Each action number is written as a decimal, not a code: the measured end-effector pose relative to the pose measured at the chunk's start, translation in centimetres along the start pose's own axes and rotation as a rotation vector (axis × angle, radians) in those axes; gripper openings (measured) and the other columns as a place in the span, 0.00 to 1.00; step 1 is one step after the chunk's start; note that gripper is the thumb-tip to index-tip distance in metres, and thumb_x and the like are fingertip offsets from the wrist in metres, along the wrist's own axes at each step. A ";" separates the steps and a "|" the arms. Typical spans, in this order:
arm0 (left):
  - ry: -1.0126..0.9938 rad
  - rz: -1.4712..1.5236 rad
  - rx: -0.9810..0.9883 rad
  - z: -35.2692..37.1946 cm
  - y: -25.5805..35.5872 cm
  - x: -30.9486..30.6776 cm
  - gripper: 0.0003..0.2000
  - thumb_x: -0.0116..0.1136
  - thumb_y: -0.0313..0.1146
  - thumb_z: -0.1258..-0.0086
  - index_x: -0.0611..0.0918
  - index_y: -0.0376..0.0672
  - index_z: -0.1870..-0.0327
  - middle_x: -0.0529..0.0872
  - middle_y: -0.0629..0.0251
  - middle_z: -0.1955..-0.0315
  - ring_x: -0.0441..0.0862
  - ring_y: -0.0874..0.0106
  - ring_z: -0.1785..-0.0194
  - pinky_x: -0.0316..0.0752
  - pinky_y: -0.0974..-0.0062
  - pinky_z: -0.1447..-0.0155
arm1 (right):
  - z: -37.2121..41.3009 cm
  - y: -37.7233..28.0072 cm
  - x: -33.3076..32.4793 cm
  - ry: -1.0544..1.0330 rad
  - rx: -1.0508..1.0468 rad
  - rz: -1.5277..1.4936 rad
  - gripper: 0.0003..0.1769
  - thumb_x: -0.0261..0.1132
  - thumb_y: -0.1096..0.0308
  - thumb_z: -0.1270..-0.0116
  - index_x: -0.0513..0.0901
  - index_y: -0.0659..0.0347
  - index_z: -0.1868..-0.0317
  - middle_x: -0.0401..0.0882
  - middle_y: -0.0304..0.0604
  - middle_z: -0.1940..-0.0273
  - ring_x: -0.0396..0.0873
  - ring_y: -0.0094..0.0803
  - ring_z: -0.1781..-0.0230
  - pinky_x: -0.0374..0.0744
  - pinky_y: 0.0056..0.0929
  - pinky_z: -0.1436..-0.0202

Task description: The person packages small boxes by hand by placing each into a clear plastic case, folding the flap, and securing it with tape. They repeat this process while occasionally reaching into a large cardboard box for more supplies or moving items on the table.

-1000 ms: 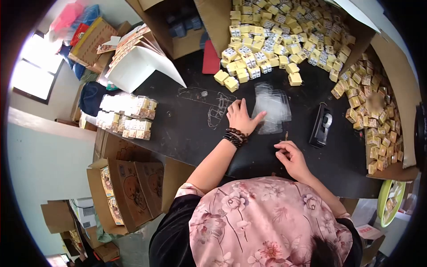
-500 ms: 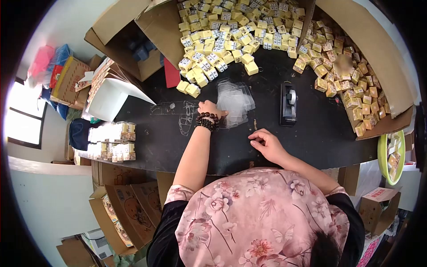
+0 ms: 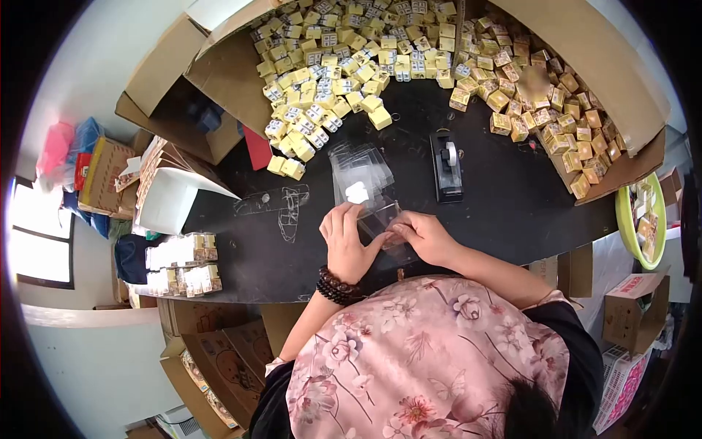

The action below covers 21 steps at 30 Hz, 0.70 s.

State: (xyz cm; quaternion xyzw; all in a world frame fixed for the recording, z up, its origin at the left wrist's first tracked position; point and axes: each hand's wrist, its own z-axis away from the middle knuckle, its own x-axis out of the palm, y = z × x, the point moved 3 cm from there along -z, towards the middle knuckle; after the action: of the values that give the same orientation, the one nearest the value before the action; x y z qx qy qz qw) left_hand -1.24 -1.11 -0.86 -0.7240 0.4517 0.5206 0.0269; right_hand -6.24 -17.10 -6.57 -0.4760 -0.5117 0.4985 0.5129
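A clear plastic sleeve (image 3: 381, 217) is held between my two hands, just above the black table near its front edge. My left hand (image 3: 346, 240), with dark beads at the wrist, grips its left side between thumb and fingers. On the right side, my right hand (image 3: 425, 238) pinches the same piece. Beyond them lies a loose stack of flat clear plastic sleeves (image 3: 355, 174), overlapping and shiny with glare. A black tape dispenser (image 3: 447, 179) stands to the right of that stack, apart from both hands.
Small yellow boxes (image 3: 322, 91) spill from an open carton at the back. More small boxes (image 3: 556, 124) with orange-brown prints fill the right carton. Wrapped boxes stand in stacks (image 3: 183, 265) at the left edge. A green basket (image 3: 623, 219) sits at far right.
My left hand has come from the plastic stack toward me with one sleeve. My right hand has closed on that sleeve. The view has shifted, moving the table things leftward.
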 end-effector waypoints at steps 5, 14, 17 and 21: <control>-0.226 0.199 0.073 0.9 0.9 0.5 0.08 0.69 0.26 0.42 0.81 0.40 0.64 0.82 0.62 0.64 0.79 0.61 0.56 0.71 0.69 0.50 | 1.4 -1.5 -1.1 -0.098 -0.074 0.338 0.13 0.55 0.66 0.22 0.79 0.68 0.50 0.83 0.50 0.55 0.82 0.31 0.50 0.78 0.31 0.46; -0.576 0.739 0.199 0.1 2.9 -0.5 0.05 0.69 0.22 0.41 0.83 0.38 0.67 0.87 0.57 0.55 0.83 0.62 0.49 0.75 0.69 0.43 | 1.7 -2.1 -3.2 -0.834 0.418 -0.180 0.33 0.72 0.60 0.37 0.71 0.68 0.37 0.79 0.42 0.48 0.76 0.25 0.50 0.75 0.28 0.46; -0.626 0.668 0.195 1.0 2.2 0.6 0.04 0.70 0.24 0.41 0.86 0.37 0.67 0.88 0.58 0.55 0.84 0.63 0.51 0.77 0.69 0.46 | 1.0 -3.2 -3.4 -0.684 0.397 0.250 0.34 0.77 0.64 0.42 0.74 0.67 0.38 0.85 0.46 0.66 0.83 0.29 0.62 0.80 0.30 0.58; -0.753 0.789 0.042 2.8 0.5 1.8 0.04 0.69 0.26 0.38 0.88 0.38 0.63 0.89 0.59 0.57 0.86 0.66 0.52 0.79 0.73 0.48 | 0.6 -7.1 -6.9 -0.412 -0.012 0.476 0.28 0.74 0.59 0.39 0.78 0.70 0.46 0.87 0.47 0.62 0.86 0.35 0.59 0.82 0.31 0.57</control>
State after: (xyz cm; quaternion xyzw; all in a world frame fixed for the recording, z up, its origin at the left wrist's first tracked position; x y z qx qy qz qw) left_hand -3.53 -1.15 -3.29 -0.2625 0.6584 0.7054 0.0038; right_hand -6.56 -24.31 0.21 -0.4742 -0.4820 0.6876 0.2647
